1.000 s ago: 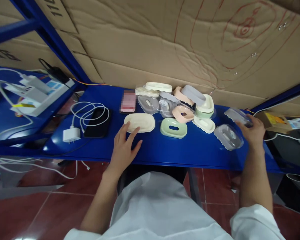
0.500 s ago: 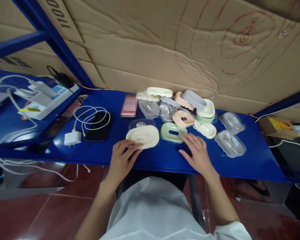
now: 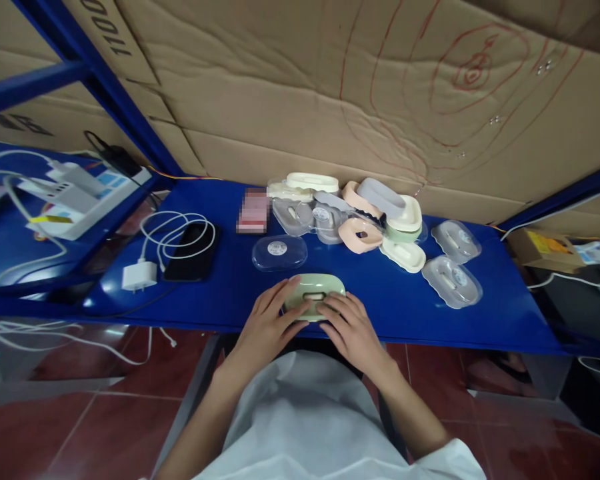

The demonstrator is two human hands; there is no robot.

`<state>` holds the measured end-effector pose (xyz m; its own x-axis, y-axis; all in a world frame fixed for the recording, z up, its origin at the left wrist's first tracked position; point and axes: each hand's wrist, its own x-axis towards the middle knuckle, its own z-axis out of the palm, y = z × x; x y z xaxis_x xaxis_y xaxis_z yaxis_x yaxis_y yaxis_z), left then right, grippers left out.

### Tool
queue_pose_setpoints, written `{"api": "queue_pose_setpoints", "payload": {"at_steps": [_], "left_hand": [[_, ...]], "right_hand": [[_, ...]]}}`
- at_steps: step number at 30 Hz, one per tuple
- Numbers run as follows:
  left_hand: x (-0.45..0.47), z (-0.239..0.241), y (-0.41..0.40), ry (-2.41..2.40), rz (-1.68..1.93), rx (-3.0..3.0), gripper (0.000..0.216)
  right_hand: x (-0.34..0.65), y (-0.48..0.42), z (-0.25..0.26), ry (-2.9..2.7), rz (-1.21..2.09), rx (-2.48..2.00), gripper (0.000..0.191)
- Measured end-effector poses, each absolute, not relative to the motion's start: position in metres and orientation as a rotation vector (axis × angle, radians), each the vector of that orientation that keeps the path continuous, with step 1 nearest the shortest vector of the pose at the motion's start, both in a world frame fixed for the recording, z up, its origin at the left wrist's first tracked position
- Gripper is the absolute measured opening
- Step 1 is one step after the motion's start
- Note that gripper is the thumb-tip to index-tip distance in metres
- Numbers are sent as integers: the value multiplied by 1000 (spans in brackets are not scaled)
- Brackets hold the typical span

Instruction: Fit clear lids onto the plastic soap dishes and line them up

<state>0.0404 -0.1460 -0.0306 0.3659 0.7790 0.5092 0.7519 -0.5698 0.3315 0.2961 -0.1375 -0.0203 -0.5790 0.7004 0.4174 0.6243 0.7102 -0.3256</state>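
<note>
A pale green soap dish (image 3: 314, 291) with a slot in its top sits near the front edge of the blue shelf (image 3: 410, 313). My left hand (image 3: 269, 321) grips its left end, fingers curled over the rim. My right hand (image 3: 351, 328) holds the right end the same way. Both hands press on the dish from the near side. Just behind it lies a clear oval lid (image 3: 279, 253) with a round sticker. Whether anything lies under the green dish is hidden by my fingers.
A pile of cream, peach and grey soap dishes (image 3: 365, 217) lies at the back by the cardboard wall. Two clear lids (image 3: 451, 280) lie at the right. A black phone (image 3: 189, 252), a white charger and cable (image 3: 139, 275) and a power strip (image 3: 75, 193) are at the left.
My right hand left the clear lids at the right and came to the green dish, which now sits at the front between both hands. The cream dish is out of sight; a clear lid shows.
</note>
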Motion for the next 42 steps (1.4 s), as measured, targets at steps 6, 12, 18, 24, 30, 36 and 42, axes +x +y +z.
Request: {"api": "queue_pose_setpoints", "payload": {"at_steps": [6,12,18,24,30,36,42], "left_hand": [[25,-41,-145,1359,961,2492,36],[25,-39,-151,1353,1023,2351,42],[24,-34,-148,1323,1042,2248,36],[44,-30,-145,1283,1060,2227,31],[67,-31,-135,1304,1026,2232,50],[69,-30,-131,1369,983,2083,83],[68,-33,-132,1353,1024,2007,93]], "right_hand": [[287,-132,-27,-2465,157,-954,37],[349,-64,-5,-2235,-39,-1202,45],[388,24,15,-2258,-256,-1424,49],[368,49,-5,-2229,-383,-1388,40],[351,30,-20,-2142,-371,-992,29],[345,5,3,-2015,-267,-837,22],[344,-71,1,-2131,-360,-712,28]]}}
